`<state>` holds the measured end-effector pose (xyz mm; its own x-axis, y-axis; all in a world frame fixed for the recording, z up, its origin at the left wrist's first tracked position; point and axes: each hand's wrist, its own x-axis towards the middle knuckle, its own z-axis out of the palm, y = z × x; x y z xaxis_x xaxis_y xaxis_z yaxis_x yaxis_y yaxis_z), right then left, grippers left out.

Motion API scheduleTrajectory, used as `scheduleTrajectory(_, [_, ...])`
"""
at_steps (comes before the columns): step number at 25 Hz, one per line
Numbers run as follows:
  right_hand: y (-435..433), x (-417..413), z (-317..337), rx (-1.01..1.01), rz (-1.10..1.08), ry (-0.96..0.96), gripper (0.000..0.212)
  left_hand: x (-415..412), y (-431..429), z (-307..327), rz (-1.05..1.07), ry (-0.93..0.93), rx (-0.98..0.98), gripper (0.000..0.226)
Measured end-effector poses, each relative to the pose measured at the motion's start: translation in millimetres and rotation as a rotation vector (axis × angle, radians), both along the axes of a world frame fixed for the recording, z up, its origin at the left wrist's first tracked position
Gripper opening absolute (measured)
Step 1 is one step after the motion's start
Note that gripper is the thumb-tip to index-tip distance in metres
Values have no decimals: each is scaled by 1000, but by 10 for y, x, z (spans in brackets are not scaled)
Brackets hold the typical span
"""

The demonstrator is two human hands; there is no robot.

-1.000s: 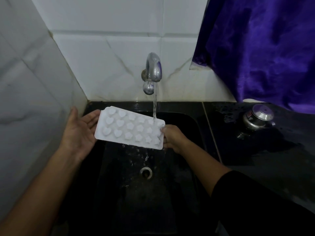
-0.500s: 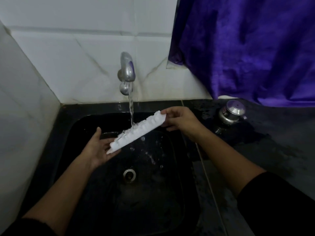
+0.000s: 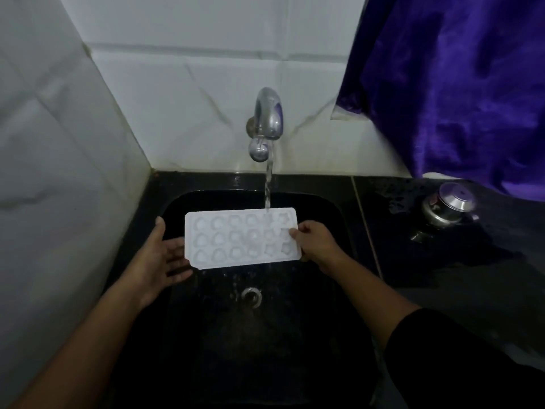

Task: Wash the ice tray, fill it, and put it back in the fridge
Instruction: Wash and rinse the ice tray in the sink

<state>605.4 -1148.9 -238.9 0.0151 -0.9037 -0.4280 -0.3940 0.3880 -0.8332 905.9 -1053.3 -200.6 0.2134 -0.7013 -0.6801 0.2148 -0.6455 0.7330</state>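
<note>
Holding the tray [image 3: 240,239] level under the tap [image 3: 267,119] to catch water, right fingers [image 3: 295,233] pinch its end while spread left fingers [image 3: 177,249] prop it.

ice tray [image 3: 240,242] | white, cavities up | flat over sink, under running water

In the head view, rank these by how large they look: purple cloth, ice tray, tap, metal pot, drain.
1. purple cloth
2. ice tray
3. tap and metal pot: they look about alike, so unranked
4. drain
</note>
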Motion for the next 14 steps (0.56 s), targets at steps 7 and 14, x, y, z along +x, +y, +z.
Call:
scheduleTrajectory(7, [50, 354, 218, 6, 78, -90, 11, 183, -45, 120, 186, -19, -136, 74])
scheduleTrajectory(14, [262, -262, 824, -132, 84, -192, 12, -534, -284, -403, 111, 177, 6, 94])
